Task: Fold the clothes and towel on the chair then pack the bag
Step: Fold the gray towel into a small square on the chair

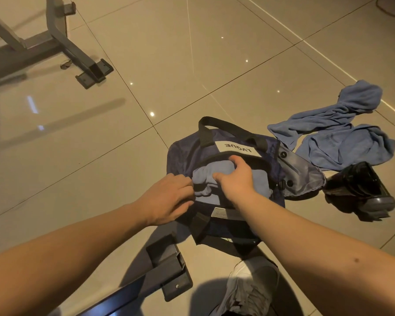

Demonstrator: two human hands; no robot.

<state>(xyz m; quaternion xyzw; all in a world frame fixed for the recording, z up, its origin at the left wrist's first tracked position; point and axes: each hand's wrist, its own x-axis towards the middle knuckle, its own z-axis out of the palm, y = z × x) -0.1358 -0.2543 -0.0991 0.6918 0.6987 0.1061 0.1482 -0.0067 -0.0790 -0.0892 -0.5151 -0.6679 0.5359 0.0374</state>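
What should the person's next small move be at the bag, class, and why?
Probably push the blue cloth deeper into the bag: the right hand lies on it, it sits bunched at the opening, and the left hand holds the rim.

Floor (89,167) open left of bag (183,153); blue cloth (328,133), black object (360,190) block right.

The bag (183,156) gripped by the left hand (169,197) was navy, with black handles (226,127) and a white label (237,148) lettered in black. The cloth (202,175) under the right hand (235,179) was pale blue, like the towel (342,133) beyond that grip. The floor (192,65) was plain beige tile.
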